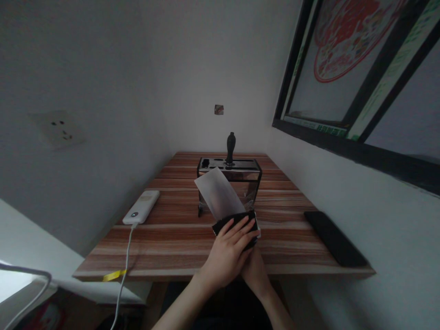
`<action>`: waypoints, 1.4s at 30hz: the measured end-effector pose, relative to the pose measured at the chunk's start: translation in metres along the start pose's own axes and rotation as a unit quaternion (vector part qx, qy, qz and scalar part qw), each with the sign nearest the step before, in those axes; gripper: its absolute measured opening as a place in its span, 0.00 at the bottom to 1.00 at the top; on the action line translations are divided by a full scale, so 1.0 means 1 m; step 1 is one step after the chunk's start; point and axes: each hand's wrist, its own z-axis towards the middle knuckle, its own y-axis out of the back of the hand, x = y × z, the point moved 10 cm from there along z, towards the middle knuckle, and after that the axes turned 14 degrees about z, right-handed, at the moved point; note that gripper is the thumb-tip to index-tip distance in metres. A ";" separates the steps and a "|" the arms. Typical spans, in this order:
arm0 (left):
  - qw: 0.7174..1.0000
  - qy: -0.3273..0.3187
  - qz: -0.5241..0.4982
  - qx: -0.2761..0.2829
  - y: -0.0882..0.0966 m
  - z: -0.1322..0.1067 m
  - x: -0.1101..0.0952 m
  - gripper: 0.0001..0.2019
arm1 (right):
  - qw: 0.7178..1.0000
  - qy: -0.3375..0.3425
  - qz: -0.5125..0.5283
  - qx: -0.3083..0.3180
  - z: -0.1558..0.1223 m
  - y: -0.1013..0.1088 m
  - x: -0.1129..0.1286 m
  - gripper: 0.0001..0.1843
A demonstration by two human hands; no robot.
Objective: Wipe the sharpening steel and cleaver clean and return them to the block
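A cleaver (222, 195) with a wide, pale rectangular blade is held tilted above the table, its blade pointing up and to the left. A black cloth (223, 222) with a ragged light edge covers the lower end of the blade. My left hand (228, 250) presses over the cloth, fingers together and wrapped across it. Below and behind it, my right hand (253, 268) is closed at the cleaver's handle end; its fingers and the handle are mostly hidden. Just beyond the blade stands a knife block (249, 176) with clear sides, and a black-handled tool (231, 149) rises upright from a slot.
On the left of the striped wooden table (178, 238) lies a white power bank (142, 207) with a white cable (127, 256) hanging over the front edge. A black phone-like slab (335, 238) lies at the right edge. Walls close in on both sides.
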 end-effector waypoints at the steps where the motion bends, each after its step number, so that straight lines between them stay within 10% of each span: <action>1: 1.000 0.001 0.004 0.003 0.000 0.001 0.000 0.23 | 1.000 -0.010 0.009 0.003 0.000 -0.001 -0.003 0.19; 17: 0.990 0.009 0.135 -0.025 0.016 0.010 0.015 0.25 | 0.995 -0.090 0.039 0.036 0.000 -0.006 -0.008 0.11; 42: 0.956 0.129 0.205 -0.164 0.096 0.042 0.112 0.23 | 0.997 -0.060 -0.031 0.023 -0.004 -0.004 0.000 0.13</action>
